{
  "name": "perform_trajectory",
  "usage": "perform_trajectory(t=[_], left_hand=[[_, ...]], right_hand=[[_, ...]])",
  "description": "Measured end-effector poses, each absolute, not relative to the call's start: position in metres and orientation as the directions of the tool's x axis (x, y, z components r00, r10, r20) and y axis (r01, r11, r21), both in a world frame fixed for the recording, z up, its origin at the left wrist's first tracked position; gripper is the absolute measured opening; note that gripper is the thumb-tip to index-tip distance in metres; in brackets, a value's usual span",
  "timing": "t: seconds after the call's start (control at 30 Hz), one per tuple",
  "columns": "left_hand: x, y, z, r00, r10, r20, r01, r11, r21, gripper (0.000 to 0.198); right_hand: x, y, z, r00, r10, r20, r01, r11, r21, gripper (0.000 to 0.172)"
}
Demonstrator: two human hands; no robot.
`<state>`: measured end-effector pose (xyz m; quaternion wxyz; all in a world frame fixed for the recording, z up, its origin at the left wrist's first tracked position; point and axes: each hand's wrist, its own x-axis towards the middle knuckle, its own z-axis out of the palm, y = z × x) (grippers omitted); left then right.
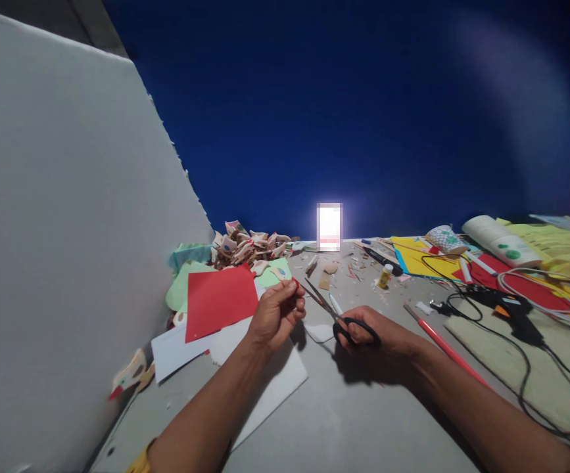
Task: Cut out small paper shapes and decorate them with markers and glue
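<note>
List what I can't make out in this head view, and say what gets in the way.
All in the head view:
Red piece: full shape, mostly covered by the left hand.
Scissors: part of the handle loops, covered by the right hand.
Red rod: lower end, behind the right forearm.
Yellow bottle: label, too small to read.
Bright patch: contents, pixelated.
Yellow item at the left arm: cut off by the bottom edge.

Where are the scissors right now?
In the head view, the black-handled scissors are in the right hand, right of centre, blades pointing toward the left hand.
</note>
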<state>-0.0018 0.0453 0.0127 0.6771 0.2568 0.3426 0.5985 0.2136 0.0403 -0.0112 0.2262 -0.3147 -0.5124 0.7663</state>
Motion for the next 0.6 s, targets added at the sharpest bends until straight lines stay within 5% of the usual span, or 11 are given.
perform_trajectory(t=[0.6], left_hand=[[0.0013, 0.0410, 0.0135, 0.065, 0.991, -0.115, -0.508, 0.132, 0.851, 0.040]], right_hand=[[0.2113, 0.0404, -0.0113, -0.689, 0.691, -0.220, -0.063, -0.359, -0.931, 0.031]])
